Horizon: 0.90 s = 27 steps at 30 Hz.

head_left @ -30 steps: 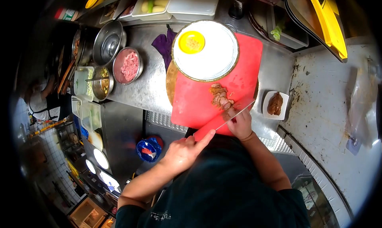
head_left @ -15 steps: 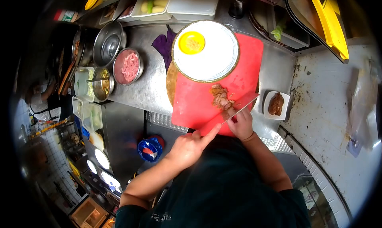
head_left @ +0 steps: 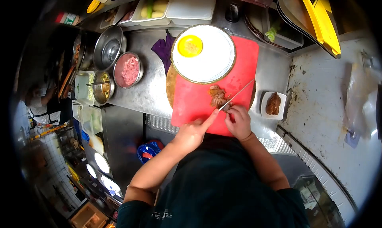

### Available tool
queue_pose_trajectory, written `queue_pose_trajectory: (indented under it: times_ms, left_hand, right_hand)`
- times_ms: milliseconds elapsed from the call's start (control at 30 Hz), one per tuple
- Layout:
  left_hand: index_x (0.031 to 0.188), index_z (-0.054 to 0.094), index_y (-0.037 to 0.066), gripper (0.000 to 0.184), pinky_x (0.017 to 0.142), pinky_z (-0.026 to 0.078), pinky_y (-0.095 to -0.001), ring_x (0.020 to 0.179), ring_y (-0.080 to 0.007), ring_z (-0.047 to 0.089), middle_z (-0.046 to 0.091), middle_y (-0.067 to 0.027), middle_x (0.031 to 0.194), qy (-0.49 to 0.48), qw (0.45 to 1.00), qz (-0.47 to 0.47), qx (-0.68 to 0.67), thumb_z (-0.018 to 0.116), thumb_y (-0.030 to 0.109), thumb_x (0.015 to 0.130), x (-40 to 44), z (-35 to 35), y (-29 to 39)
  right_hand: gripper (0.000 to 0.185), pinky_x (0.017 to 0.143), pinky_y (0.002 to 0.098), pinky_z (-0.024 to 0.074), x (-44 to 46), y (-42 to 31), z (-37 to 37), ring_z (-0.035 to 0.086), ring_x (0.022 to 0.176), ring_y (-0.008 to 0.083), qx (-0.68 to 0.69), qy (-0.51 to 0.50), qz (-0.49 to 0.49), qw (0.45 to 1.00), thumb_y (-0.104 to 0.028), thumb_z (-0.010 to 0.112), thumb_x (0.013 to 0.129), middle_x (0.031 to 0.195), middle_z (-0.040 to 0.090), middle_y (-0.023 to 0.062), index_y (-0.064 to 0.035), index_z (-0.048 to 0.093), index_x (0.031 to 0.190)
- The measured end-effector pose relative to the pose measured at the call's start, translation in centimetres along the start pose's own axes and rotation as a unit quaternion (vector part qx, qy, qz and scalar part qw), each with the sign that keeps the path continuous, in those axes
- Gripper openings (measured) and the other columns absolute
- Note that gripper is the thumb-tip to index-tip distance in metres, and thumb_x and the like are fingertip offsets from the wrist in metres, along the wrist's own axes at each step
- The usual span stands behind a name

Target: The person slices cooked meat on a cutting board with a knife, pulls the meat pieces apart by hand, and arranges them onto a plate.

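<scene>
A pile of sliced brown cooked meat [head_left: 217, 95] lies on the red cutting board [head_left: 187, 104]. My left hand [head_left: 191, 135] is closed on a knife, its index finger stretched along toward the blade. The knife blade [head_left: 238, 94], seen nearly edge-on, slants up to the right across the end of the meat; the handle is hidden by the hand. My right hand [head_left: 239, 123] has curled fingers gripping the near end of the meat, close beside the blade. What the fingers cover is mostly hidden.
A white round tray [head_left: 211, 66] with a yellow dish [head_left: 190, 46] covers the board's far part. At right stands a square white bowl [head_left: 273, 105] of brown meat. Steel bowls, one with raw pink meat [head_left: 130, 70], stand left. A purple cloth [head_left: 161, 50] lies beside the tray.
The knife and my left hand have moved up and away from me, toward the sliced pile. My right hand has shifted slightly, its fingers now more curled. The view has tilted a little.
</scene>
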State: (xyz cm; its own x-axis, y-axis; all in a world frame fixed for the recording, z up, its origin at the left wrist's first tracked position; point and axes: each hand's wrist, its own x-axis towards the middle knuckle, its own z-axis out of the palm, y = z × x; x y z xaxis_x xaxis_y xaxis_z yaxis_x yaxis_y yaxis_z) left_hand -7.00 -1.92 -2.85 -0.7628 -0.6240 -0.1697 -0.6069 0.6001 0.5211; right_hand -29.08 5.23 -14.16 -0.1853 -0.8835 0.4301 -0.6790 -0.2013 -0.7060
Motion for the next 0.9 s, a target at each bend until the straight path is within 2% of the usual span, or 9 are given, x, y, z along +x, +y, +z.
queue_pose_trajectory:
  times_ms: [167,267,367,467,667,767,900]
  left_hand:
    - [0.169,0.044,0.023,0.092,0.06,0.059,-0.0481,0.063,-0.0368,0.067,0.059,-0.0163,0.079,-0.068,0.996,-0.004,0.054,0.064,-0.004,0.083,-3.1,-3.8,2.5]
    - [0.169,0.044,0.023,0.091,0.06,0.059,-0.0478,0.064,-0.0365,0.067,0.059,-0.0166,0.08,-0.065,0.993,0.015,0.096,0.062,-0.005,0.084,-5.0,-3.7,2.7]
    - [0.169,0.044,0.023,0.09,0.06,0.06,-0.0475,0.063,-0.036,0.068,0.059,-0.0164,0.08,-0.069,0.995,0.007,0.075,0.063,-0.005,0.085,-5.5,-4.3,2.9]
    - [0.169,0.044,0.021,0.09,0.06,0.06,-0.047,0.063,-0.0356,0.068,0.06,-0.0167,0.08,-0.084,0.993,0.004,0.079,0.063,-0.004,0.085,-5.5,-4.5,3.1]
    - [0.169,0.043,0.02,0.09,0.058,0.06,-0.0466,0.062,-0.0355,0.068,0.061,-0.017,0.079,-0.085,0.994,0.001,0.069,0.063,-0.003,0.085,-4.7,-4.4,3.5]
    - [0.17,0.041,0.02,0.09,0.058,0.06,-0.0471,0.061,-0.0357,0.068,0.061,-0.0169,0.078,-0.083,0.995,0.002,0.061,0.062,-0.002,0.085,-4.3,-4.2,3.5]
    - [0.172,0.036,0.019,0.096,0.054,0.059,-0.0444,0.056,-0.0316,0.067,0.06,-0.0164,0.076,-0.067,0.994,0.025,0.088,0.062,0.0,0.082,-3.9,-3.9,3.0]
  right_hand:
    - [0.04,0.086,0.0472,0.0585,-0.5,-0.1,-0.3,0.067,0.098,0.0391,-0.04,-0.015,-0.002,0.999,0.0,0.081,0.076,0.111,0.067,0.0163,-0.0033,0.072,0.115]
    - [0.049,0.096,0.0508,0.0559,-1.1,0.4,-0.2,0.067,0.11,0.0425,-0.045,-0.056,0.02,0.997,-0.007,0.082,0.081,0.121,0.07,0.0188,-0.0038,0.074,0.129]
    - [0.051,0.1,0.0528,0.0546,-1.8,1.0,0.0,0.067,0.113,0.0446,-0.028,-0.053,0.025,0.998,-0.011,0.082,0.082,0.126,0.069,0.0205,-0.0041,0.074,0.132]
    - [0.048,0.088,0.0504,0.0575,-0.3,0.1,-0.4,0.066,0.099,0.0419,-0.05,-0.04,-0.013,0.998,-0.008,0.086,0.077,0.111,0.067,0.0192,-0.0021,0.072,0.123]
    - [0.052,0.09,0.0492,0.0579,0.1,0.1,-0.5,0.067,0.101,0.0411,-0.048,-0.039,-0.027,0.998,-0.006,0.086,0.076,0.113,0.068,0.0178,-0.0027,0.072,0.126]
    - [0.049,0.09,0.049,0.058,0.6,-0.4,-0.7,0.067,0.101,0.0409,-0.051,-0.036,-0.025,0.998,-0.005,0.086,0.076,0.112,0.068,0.0175,-0.0027,0.072,0.123]
    - [0.043,0.089,0.0491,0.0583,0.0,0.3,-0.2,0.068,0.098,0.0407,-0.039,-0.024,-0.021,0.999,-0.004,0.085,0.076,0.109,0.069,0.0172,-0.0029,0.071,0.117]
